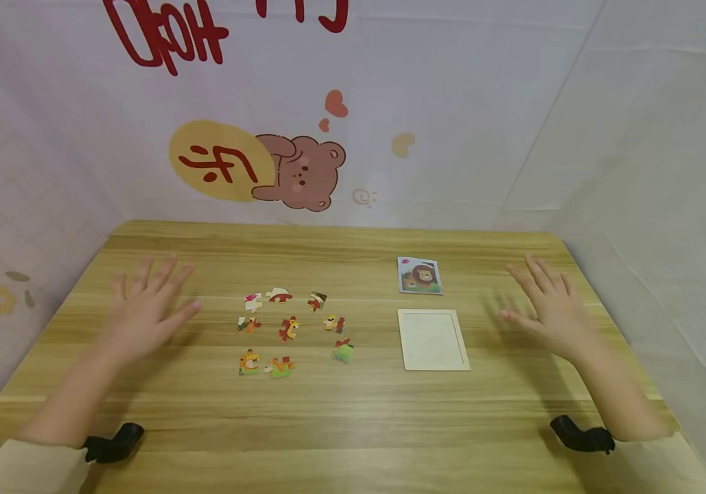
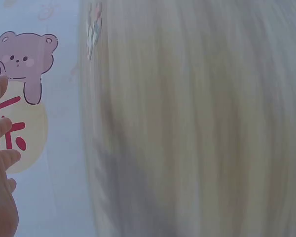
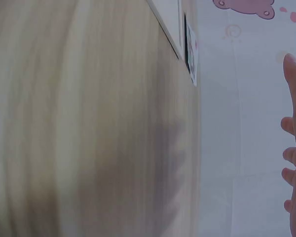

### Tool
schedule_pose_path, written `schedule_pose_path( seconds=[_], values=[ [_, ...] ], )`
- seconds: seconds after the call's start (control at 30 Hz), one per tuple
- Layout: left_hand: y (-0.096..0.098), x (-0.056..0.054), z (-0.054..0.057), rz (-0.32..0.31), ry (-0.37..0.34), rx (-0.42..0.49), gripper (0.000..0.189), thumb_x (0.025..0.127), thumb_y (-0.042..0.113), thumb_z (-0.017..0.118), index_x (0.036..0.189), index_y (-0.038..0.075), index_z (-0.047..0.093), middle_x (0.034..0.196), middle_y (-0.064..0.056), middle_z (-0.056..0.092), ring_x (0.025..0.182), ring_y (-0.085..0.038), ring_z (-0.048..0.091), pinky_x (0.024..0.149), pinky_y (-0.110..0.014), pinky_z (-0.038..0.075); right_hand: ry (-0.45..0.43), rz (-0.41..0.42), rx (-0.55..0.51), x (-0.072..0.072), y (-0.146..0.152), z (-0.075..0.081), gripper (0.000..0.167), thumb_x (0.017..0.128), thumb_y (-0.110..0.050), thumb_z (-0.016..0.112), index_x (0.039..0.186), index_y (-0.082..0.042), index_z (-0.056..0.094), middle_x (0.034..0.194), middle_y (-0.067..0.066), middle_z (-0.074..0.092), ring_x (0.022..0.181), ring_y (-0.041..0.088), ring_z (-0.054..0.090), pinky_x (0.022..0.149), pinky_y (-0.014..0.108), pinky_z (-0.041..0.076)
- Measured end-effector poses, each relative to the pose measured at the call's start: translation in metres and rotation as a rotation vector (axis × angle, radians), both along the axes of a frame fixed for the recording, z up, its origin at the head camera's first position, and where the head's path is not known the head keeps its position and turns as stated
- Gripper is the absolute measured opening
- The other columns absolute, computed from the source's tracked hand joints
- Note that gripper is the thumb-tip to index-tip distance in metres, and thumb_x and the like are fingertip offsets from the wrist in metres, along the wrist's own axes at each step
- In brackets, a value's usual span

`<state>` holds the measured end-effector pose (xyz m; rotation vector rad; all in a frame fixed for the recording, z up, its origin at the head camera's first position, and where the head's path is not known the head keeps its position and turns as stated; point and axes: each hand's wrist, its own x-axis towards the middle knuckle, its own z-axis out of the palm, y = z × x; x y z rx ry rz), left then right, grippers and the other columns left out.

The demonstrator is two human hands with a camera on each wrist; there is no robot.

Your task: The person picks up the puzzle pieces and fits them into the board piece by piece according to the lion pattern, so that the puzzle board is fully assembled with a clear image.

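Observation:
My left hand (image 1: 150, 312) hovers over the left side of the table with its fingers spread, holding nothing. My right hand (image 1: 553, 312) is likewise spread above the right side. Between them lie several loose jigsaw puzzle pieces (image 1: 289, 329), printed with bits of animals and greenery, nearer the left hand. A pale square puzzle frame (image 1: 433, 339) lies flat to their right, nearer the right hand. Behind it is a small picture card (image 1: 420, 276) showing a lion. In the right wrist view, the edges of the puzzle frame (image 3: 168, 19) and the card (image 3: 192, 52) appear.
The wooden table (image 1: 353, 425) ends at a white cloth backdrop (image 1: 451, 185) with a printed bear (image 1: 303, 175) and red lettering. Cloth also hangs at both sides. A black strap piece sits on each wrist (image 1: 114, 442).

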<state>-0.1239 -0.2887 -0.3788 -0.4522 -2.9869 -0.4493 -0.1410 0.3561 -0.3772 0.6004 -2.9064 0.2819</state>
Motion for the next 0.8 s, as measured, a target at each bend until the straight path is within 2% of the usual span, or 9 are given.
schedule_pose_path(
  seconds=[0.17, 0.33, 0.47, 0.6, 0.7, 0.8],
  values=[
    [0.011, -0.004, -0.011, -0.034, 0.049, 0.152, 0.065, 0.098, 0.038, 0.051, 0.15, 0.006, 0.029, 0.153, -0.025, 0.019, 0.142, -0.04, -0.004, 0.101, -0.064, -0.015, 0.009, 0.027, -0.08, 0.004, -0.012, -0.016, 0.081, 0.084, -0.037, 0.071, 0.149, -0.01, 0.031, 0.154, 0.021, 0.018, 0.138, 0.043, 0.016, 0.109, 0.058, 0.001],
    [0.022, -0.008, -0.029, -0.055, 0.085, 0.283, 0.06, 0.095, 0.031, 0.058, 0.145, 0.004, 0.038, 0.143, -0.028, 0.037, 0.134, -0.048, 0.022, 0.103, -0.067, 0.004, -0.022, 0.059, -0.169, 0.008, -0.019, -0.031, 0.076, 0.085, -0.033, 0.072, 0.146, -0.006, 0.035, 0.149, 0.026, 0.026, 0.131, 0.051, 0.024, 0.106, 0.063, 0.009],
    [0.029, -0.015, -0.038, -0.044, 0.02, 0.382, 0.057, 0.096, 0.026, 0.059, 0.143, 0.002, 0.041, 0.135, -0.027, 0.045, 0.128, -0.05, 0.03, 0.1, -0.068, 0.017, -0.082, 0.095, -0.234, 0.01, -0.023, -0.041, 0.074, 0.086, -0.027, 0.072, 0.146, -0.004, 0.035, 0.148, 0.027, 0.029, 0.129, 0.052, 0.027, 0.1, 0.066, 0.018],
    [0.035, -0.024, -0.046, -0.037, -0.051, 0.445, 0.053, 0.096, 0.026, 0.059, 0.139, -0.003, 0.045, 0.129, -0.025, 0.051, 0.124, -0.046, 0.037, 0.098, -0.064, 0.026, -0.174, 0.115, -0.296, 0.011, -0.028, -0.05, 0.074, 0.086, -0.023, 0.072, 0.147, -0.003, 0.035, 0.149, 0.025, 0.029, 0.131, 0.05, 0.027, 0.099, 0.066, 0.022],
    [0.036, -0.031, -0.056, -0.03, -0.059, 0.445, 0.049, 0.096, 0.026, 0.06, 0.133, -0.005, 0.051, 0.127, -0.024, 0.054, 0.122, -0.043, 0.04, 0.098, -0.061, 0.029, -0.237, 0.122, -0.322, 0.012, -0.031, -0.058, 0.076, 0.086, -0.026, 0.073, 0.148, -0.005, 0.033, 0.151, 0.022, 0.028, 0.134, 0.047, 0.025, 0.1, 0.066, 0.022],
    [0.035, -0.038, -0.064, -0.026, -0.051, 0.448, 0.044, 0.094, 0.025, 0.062, 0.127, -0.004, 0.057, 0.125, -0.022, 0.055, 0.119, -0.041, 0.043, 0.096, -0.059, 0.031, -0.26, 0.143, -0.344, 0.011, -0.035, -0.065, 0.081, 0.083, -0.028, 0.075, 0.149, -0.008, 0.032, 0.151, 0.02, 0.027, 0.135, 0.045, 0.023, 0.1, 0.066, 0.02]
  ],
)
